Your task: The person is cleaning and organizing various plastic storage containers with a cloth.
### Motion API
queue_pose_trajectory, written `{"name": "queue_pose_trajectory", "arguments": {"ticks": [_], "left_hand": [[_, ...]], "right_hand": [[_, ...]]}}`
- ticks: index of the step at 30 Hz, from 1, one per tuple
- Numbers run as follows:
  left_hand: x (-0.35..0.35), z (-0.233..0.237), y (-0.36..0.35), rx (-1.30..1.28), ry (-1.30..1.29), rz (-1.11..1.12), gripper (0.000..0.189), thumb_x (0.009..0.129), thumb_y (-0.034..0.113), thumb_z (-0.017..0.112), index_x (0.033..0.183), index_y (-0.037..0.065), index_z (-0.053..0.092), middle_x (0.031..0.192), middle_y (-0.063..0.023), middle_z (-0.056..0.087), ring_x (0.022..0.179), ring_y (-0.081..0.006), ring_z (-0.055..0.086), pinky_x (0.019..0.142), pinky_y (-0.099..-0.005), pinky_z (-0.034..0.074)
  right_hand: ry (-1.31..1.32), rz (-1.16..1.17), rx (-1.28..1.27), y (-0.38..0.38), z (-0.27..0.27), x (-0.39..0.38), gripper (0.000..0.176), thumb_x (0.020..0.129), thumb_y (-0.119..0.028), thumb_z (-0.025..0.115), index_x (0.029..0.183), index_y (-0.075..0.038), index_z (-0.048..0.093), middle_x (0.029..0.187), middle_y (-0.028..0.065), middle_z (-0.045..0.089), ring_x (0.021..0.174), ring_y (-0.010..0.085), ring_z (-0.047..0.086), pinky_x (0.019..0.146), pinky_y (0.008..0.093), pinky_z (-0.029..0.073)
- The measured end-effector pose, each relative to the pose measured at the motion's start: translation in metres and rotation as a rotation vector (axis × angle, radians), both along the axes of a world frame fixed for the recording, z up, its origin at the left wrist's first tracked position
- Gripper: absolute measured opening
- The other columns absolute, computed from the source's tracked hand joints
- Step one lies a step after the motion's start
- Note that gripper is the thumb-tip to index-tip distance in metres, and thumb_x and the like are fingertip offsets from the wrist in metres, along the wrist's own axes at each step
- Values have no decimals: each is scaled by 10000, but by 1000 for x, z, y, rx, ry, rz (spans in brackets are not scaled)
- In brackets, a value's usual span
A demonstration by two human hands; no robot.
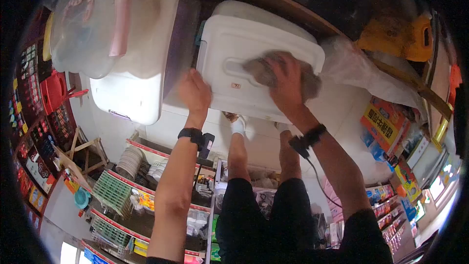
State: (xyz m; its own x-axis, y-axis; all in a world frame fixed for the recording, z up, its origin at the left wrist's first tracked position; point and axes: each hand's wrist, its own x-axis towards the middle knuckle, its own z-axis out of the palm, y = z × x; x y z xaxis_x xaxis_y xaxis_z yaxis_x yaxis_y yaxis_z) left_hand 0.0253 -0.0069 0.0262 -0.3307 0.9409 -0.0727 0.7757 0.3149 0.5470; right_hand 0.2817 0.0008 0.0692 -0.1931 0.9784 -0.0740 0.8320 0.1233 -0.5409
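A white plastic storage box [220, 44] with a rounded lid lies in front of me, a small label stuck on its top. My right hand [287, 80] presses a grey-brown cloth [308, 76] onto the right part of the lid; hand and cloth are slightly blurred. At the box's left front edge is my left hand [195, 92], its fingers curled closed against the rim. The fingertips there are partly hidden.
On the left, a second white storage box [127, 95] carries a clear lidded container [73, 29]. A wrapped plastic bundle [361, 68] and a yellow container [400, 36] are at the right. Shelves of goods [146, 200] stand behind my left arm. A cable [320, 181] hangs from my right wrist.
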Motion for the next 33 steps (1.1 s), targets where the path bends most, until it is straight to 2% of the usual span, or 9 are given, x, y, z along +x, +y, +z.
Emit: {"name": "queue_pose_trajectory", "arguments": {"ticks": [4,8,11,13,15,18,20,27,33], "left_hand": [[-4,-6,-2,-22,-61,7,415,1040,221,383,815,-49,604,791,-289,615,754,-497,583,654,-542,428],[-6,-10,-4,-26,14,-20,408,1040,224,384,833,-50,604,834,-300,624,803,-502,590,690,-543,440],[0,-3,1,-56,9,-21,409,1040,236,391,844,-52,607,851,-302,630,816,-504,592,707,-543,448],[2,3,3,-107,-32,12,415,1040,245,393,852,-54,611,851,-302,632,814,-506,593,711,-545,451],[3,2,4,-70,-38,41,430,1040,260,391,862,-59,617,842,-303,638,799,-512,597,693,-550,454],[0,-6,-2,-179,-29,22,439,1040,264,386,861,-59,622,820,-301,641,783,-516,603,671,-555,457],[-2,-7,-2,-142,-43,27,435,1041,261,386,850,-53,620,812,-299,640,778,-514,605,662,-554,456],[0,-3,-1,-148,-17,48,429,1045,268,383,845,-30,618,802,-292,638,767,-508,609,643,-554,453],[-3,-13,-5,-57,112,-15,462,1049,286,375,802,-22,616,785,-289,642,758,-498,619,624,-565,451]], "right_hand": [[-16,194,215,73,-12,-90,443,771,-83,614,1212,-49,605,1216,181,550,1135,395,490,1010,507,403],[29,329,318,100,-15,-99,361,774,-86,614,1133,-59,631,1187,159,564,1098,359,507,969,472,425],[66,455,169,95,-16,-64,588,692,-15,673,1268,-106,598,1240,139,544,1197,346,483,1065,463,398],[22,376,-24,85,3,-30,594,685,-11,686,1261,-131,610,1250,145,537,1195,350,485,1064,475,402],[-78,266,92,53,-11,24,640,672,-11,709,1286,-147,592,1247,157,531,1195,372,480,1056,493,399],[-44,87,-56,21,0,75,699,660,-10,721,1324,-154,556,1256,175,512,1210,389,461,1065,498,379],[-296,-11,-176,19,8,70,615,698,-78,711,1290,-77,544,1272,181,496,1242,398,455,1058,500,392],[-51,372,272,75,-7,-50,318,827,-107,592,1140,-66,628,1199,194,581,1167,412,520,1039,508,414],[-7,238,310,138,-23,-125,477,768,-181,698,1242,-183,643,1255,146,559,1188,356,514,1026,498,418]]}}
